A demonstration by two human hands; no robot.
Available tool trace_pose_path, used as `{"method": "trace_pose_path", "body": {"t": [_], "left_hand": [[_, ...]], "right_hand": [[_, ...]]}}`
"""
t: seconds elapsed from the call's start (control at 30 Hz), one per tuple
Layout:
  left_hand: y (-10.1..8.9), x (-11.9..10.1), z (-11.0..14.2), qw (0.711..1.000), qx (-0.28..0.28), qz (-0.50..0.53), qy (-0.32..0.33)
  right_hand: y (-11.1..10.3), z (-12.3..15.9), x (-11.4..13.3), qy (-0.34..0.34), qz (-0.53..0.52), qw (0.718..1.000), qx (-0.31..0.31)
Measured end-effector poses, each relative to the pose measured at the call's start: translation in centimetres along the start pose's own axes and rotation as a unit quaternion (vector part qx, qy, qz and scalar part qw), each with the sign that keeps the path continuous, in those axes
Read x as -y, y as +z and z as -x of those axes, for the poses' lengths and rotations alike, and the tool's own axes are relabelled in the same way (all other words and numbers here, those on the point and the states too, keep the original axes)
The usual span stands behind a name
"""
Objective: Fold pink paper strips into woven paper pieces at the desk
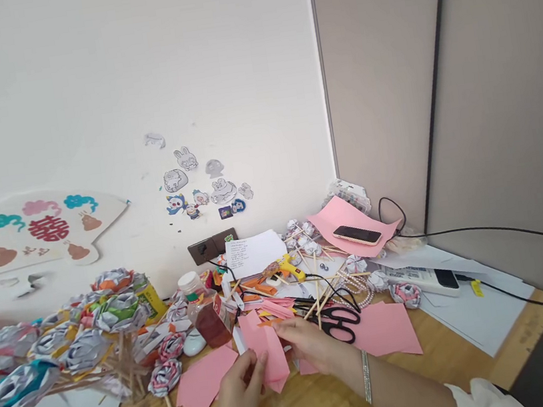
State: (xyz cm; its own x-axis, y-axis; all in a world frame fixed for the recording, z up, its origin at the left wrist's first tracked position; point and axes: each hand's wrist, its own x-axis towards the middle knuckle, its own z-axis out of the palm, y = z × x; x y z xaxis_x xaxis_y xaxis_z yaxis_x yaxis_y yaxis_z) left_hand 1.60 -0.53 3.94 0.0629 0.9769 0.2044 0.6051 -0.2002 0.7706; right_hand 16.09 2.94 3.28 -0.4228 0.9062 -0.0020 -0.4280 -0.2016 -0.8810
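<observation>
A folded piece of pink paper (pixel 268 352) is raised just above the front of the table, between both hands. My left hand (pixel 245 377) pinches its lower left edge with thumb and fingers. On its upper right side my right hand (pixel 305 345) is closed, with the fingertips partly hidden. A small orange strip shows by the right fingertips; whether it is held I cannot tell. Black-handled scissors (pixel 342 325) lie just beyond the right hand. Loose pink sheets (pixel 205 378) rest left of the hands, and another pink sheet (pixel 388 330) lies to the right.
Paper roses (pixel 77 352) on sticks crowd the left side. A jar of amber liquid (pixel 209 316) stands beyond the left hand. Behind are a yellow glue gun (pixel 290 267), wooden sticks and a written sheet (pixel 257 254). A phone (pixel 357 234) lies on pink paper; black cables (pixel 499 225) cross the right.
</observation>
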Motion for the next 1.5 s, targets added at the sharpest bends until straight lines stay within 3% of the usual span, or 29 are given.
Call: {"method": "trace_pose_path", "body": {"t": [0.47,0.67,0.87,1.2,1.4,1.5], "left_hand": [[0.1,0.1,-0.1,1.000,0.002,0.001,-0.005],[0.2,0.1,-0.2,0.998,0.014,0.051,-0.023],[0.2,-0.6,-0.1,0.994,0.026,0.102,-0.021],[0.8,-0.3,0.0,0.996,-0.043,0.075,-0.023],[0.5,-0.6,0.1,0.993,-0.050,0.100,-0.032],[0.5,-0.4,-0.1,0.986,-0.031,0.150,-0.071]], "right_hand": [[-1.0,-0.3,0.4,-0.039,0.135,0.990,0.018],[-1.4,-0.8,-0.1,-0.040,0.127,0.991,0.008],[-1.0,-0.9,-0.5,-0.053,0.145,0.987,-0.045],[0.5,0.2,-0.5,-0.053,0.152,0.985,-0.058],[0.3,0.2,-0.3,-0.034,0.133,0.989,-0.052],[0.4,0.2,-0.2,-0.042,0.137,0.988,-0.062]]}}
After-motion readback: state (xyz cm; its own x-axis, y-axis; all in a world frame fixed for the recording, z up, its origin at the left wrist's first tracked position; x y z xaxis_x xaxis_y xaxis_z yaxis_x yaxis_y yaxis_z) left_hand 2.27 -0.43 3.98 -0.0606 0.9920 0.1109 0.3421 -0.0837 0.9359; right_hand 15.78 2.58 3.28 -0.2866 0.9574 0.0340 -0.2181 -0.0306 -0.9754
